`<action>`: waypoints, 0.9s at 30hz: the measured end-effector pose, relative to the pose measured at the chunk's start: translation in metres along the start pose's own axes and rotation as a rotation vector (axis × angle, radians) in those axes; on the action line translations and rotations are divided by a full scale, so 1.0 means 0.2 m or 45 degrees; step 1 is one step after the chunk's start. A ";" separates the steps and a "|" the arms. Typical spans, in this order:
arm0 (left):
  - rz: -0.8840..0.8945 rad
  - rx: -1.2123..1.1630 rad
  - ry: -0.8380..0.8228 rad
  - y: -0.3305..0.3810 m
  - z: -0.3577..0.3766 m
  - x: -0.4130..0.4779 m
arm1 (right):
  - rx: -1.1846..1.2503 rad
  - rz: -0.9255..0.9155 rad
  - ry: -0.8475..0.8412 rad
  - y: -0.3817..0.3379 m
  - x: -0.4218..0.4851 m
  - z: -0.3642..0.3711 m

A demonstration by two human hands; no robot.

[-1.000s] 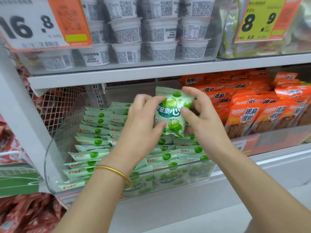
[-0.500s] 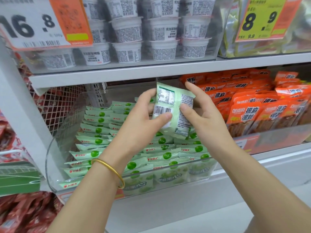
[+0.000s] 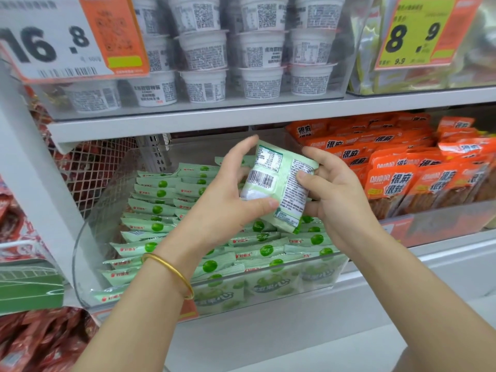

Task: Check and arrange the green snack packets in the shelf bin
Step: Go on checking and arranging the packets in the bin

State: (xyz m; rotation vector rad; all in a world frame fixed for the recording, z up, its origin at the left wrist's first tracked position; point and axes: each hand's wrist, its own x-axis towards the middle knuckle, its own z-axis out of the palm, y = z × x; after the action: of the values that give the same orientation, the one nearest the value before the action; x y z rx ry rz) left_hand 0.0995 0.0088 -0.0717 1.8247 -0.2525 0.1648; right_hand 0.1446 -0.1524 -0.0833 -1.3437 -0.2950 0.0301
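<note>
White cups (image 3: 204, 51) on upper shelf; orange packets (image 3: 397, 173) right; price tags (image 3: 418, 30).

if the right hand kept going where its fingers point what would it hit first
The green packet, which the right hand grips; its fingers point left, and past the packet is the left hand, also holding it, though depth is unclear.

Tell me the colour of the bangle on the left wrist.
Gold; the bangle shows best in the head view.
</note>
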 end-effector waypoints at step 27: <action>0.194 0.845 0.197 -0.04 0.06 0.00 | 0.180 0.072 -0.094 -0.02 -0.03 0.00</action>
State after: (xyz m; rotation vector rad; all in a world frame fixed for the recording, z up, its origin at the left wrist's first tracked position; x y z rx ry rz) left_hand 0.1007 -0.0004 -0.0816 2.4334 -0.2440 0.5458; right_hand 0.1392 -0.1547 -0.0812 -1.2116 -0.3114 0.1456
